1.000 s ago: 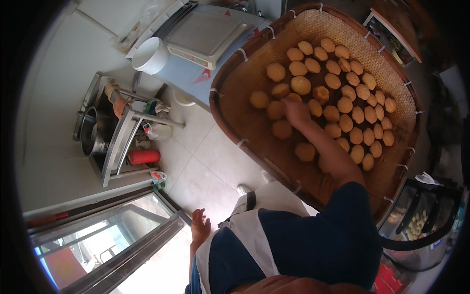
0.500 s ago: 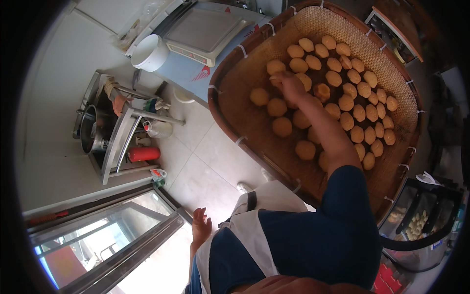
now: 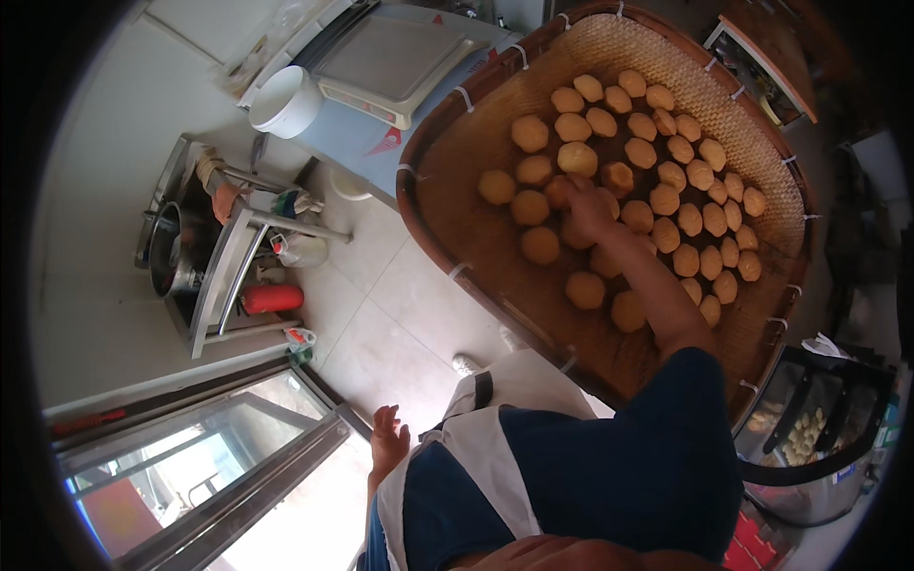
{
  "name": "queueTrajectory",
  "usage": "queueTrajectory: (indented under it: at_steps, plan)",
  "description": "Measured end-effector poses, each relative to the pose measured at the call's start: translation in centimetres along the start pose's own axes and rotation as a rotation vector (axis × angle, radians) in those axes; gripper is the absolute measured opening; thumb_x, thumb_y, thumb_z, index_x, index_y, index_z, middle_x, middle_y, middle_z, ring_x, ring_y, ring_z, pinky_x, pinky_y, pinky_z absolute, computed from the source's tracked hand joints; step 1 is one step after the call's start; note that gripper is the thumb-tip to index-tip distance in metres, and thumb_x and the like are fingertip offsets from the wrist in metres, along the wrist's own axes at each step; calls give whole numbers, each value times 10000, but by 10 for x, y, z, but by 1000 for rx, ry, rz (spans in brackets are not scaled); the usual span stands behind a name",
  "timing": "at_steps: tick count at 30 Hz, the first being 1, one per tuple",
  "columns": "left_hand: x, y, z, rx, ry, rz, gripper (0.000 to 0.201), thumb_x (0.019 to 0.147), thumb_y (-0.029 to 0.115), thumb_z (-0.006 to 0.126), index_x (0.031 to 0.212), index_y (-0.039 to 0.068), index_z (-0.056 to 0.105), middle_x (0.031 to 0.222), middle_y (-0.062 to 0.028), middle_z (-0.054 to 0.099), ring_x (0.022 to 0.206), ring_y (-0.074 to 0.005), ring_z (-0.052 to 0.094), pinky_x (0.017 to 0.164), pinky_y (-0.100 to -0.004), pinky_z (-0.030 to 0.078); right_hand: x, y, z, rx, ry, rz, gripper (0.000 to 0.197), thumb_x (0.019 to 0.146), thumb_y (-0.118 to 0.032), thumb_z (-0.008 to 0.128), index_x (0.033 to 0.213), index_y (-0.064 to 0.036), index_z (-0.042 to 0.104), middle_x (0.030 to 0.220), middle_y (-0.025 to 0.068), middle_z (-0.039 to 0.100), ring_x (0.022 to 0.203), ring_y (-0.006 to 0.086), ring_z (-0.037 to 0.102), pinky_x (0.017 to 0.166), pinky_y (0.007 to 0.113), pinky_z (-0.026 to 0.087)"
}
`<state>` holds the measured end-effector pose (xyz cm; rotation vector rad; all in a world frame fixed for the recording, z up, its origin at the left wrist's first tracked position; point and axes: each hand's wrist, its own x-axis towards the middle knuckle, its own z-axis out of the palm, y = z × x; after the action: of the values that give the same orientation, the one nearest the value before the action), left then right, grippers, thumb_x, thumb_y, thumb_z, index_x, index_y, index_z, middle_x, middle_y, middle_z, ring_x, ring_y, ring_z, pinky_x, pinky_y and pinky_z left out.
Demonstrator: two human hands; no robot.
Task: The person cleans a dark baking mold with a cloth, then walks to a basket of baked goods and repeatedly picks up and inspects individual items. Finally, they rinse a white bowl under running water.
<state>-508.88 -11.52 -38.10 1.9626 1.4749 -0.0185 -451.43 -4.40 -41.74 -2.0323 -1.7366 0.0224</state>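
Note:
A large round woven bamboo tray (image 3: 457, 152) holds several round golden cakes (image 3: 666, 233) in rows. My right hand (image 3: 583, 205) reaches over the tray's left-middle part, its fingers closed over one round cake (image 3: 560, 190) among the others. Loose cakes lie just left of it, such as one (image 3: 497, 186) near the tray's rim. My left hand (image 3: 388, 443) hangs by my hip beside a white apron (image 3: 476, 447), fingers apart and holding nothing. My dark blue sleeve (image 3: 666, 447) covers the tray's near edge.
A white bucket (image 3: 286, 100) and a flat grey scale (image 3: 390, 57) sit on a light blue table beyond the tray. A metal rack (image 3: 224, 276) with a pot and a red canister (image 3: 271, 298) stands to the left. A glass door (image 3: 190, 466) is at lower left, a metal-and-glass container (image 3: 809, 447) at lower right.
My right hand shifted forward over the tray's left part, then back slightly to the right. More cakes now lie in the left group. My left hand has stayed put.

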Motion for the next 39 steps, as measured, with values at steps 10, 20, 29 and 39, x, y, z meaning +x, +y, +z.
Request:
queueTrajectory:
  at_steps: [10, 20, 29, 39]
  plan:
    - [9, 9, -6, 44, 6, 95, 414, 821, 16, 642, 1213, 74, 523, 1285, -183, 487, 920, -295, 664, 748, -378, 575, 21, -4, -20, 298, -179, 456, 423, 854, -163, 624, 1246, -47, 516, 1041, 180, 618, 973, 330, 606, 828, 415, 500]
    - [-1, 13, -5, 20, -6, -5, 425, 825, 13, 636, 1228, 73, 513, 1279, -177, 491, 934, -295, 661, 751, -369, 579, 27, -12, -33, -48, -306, 392, 411, 833, -197, 646, 1193, -16, 565, 1045, 196, 614, 988, 330, 602, 849, 430, 489]
    - [-3, 6, 2, 7, 17, 55, 413, 815, -1, 639, 1208, 65, 529, 1252, -181, 502, 923, -297, 663, 743, -371, 579, 13, 0, -12, 43, -215, 412, 600, 793, -170, 676, 1316, 9, 442, 1229, 197, 536, 1111, 362, 543, 927, 426, 464]
    - [4, 15, -8, -13, 60, 118, 434, 797, -20, 636, 1208, 66, 526, 1250, -171, 503, 907, -285, 660, 727, -370, 571, 19, -60, 19, -131, -154, 73, 580, 733, -162, 685, 1267, -10, 517, 1039, 134, 622, 1014, 329, 574, 902, 467, 429]
